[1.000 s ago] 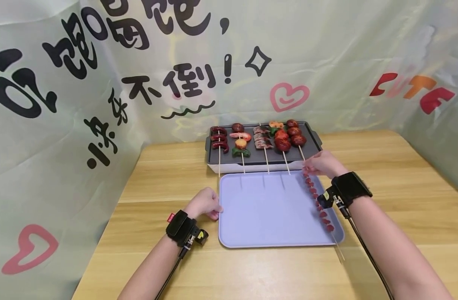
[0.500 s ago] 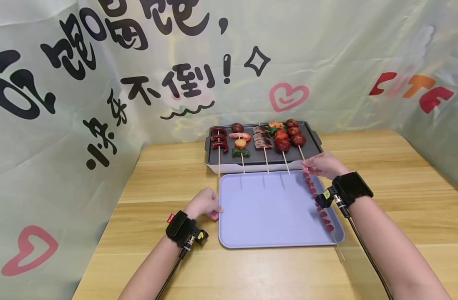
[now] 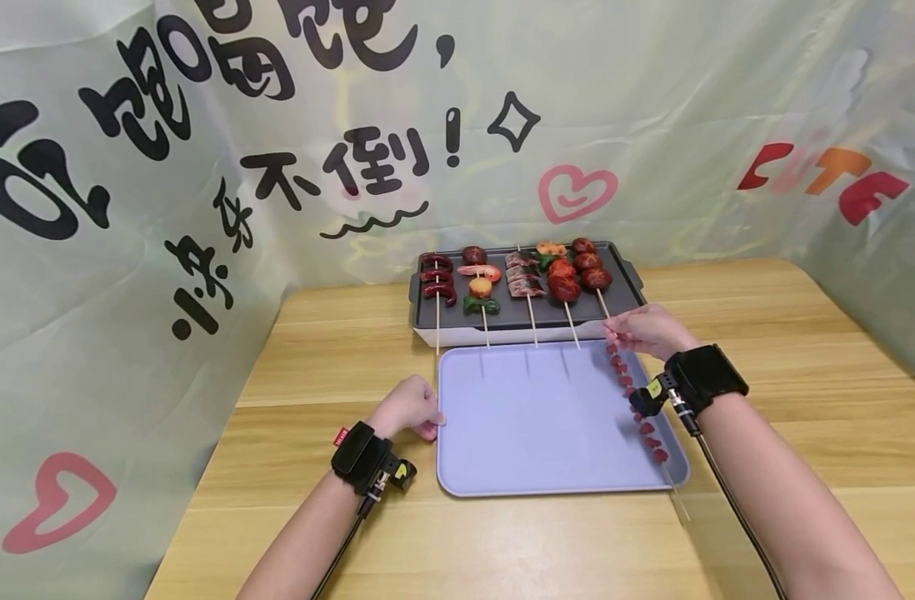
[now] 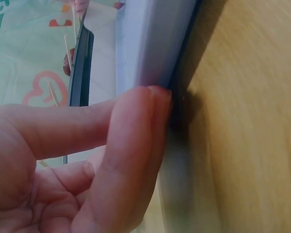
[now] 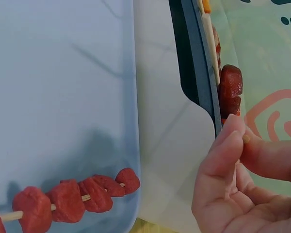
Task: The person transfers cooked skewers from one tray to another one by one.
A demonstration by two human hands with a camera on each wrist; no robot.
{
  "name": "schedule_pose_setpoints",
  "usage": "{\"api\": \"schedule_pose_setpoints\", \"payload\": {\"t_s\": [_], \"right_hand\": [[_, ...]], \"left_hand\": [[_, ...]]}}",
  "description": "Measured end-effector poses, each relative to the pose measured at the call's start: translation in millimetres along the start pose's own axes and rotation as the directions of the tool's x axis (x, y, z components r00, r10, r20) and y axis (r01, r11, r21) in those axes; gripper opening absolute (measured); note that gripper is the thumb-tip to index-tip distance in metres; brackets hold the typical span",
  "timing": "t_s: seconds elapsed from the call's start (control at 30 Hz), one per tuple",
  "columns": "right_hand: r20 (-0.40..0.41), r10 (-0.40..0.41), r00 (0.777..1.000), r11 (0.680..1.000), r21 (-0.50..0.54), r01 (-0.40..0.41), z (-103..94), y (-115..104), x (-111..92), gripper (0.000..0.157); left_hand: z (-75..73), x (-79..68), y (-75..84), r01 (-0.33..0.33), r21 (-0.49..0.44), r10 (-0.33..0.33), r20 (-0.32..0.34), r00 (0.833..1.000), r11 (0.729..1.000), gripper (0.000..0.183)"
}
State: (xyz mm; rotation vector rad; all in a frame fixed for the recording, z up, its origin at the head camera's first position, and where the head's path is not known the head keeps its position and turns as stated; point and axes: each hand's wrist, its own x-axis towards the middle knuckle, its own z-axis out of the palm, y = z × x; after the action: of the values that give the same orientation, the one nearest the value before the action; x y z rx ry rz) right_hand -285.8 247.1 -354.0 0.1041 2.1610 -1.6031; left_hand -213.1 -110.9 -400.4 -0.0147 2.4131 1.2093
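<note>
Well | mushroom skewer (image 3: pixel 588 263): glossy brown (scored caps) | right fingers (image 5: pixel 222 158) pinch stick (image 3: pixel 602 307) | left fingers (image 4: pixel 128 141) grip tray (image 3: pixel 543 425)

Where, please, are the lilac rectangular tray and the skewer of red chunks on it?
Lilac rectangular tray (image 3: pixel 532 419): head view, bare middle of its surface.
Skewer of red chunks (image 5: pixel 66 201): right wrist view, one middle chunk.
</note>
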Motion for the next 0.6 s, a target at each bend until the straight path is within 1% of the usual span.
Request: {"api": "schedule_pose_setpoints", "payload": {"t_s": [0.17, 0.33, 0.6], "right_hand": [[-0.007, -0.033, 0.999, 0.999, -0.024, 0.033, 0.0, -0.6, -2.6, 0.032], [-0.021, -0.044, 0.999, 0.998, -0.054, 0.043, 0.5, -2.6, -8.4, 0.036], [-0.005, -0.061, 0.998, 0.996, -0.061, 0.06, -1.2, -3.9, -20.8, 0.039]], "left_hand": [[0.2, 0.2, -0.5, 0.0, 0.006, 0.0, -0.002, 1.0, 1.0, 0.031], [0.0, 0.3, -0.1, 0.002, 0.002, -0.002, 0.001, 1.0, 1.0, 0.032], [-0.5, 0.0, 0.0, 0.002, 0.009, -0.002, 0.0, 1.0, 1.0, 0.03]]}}
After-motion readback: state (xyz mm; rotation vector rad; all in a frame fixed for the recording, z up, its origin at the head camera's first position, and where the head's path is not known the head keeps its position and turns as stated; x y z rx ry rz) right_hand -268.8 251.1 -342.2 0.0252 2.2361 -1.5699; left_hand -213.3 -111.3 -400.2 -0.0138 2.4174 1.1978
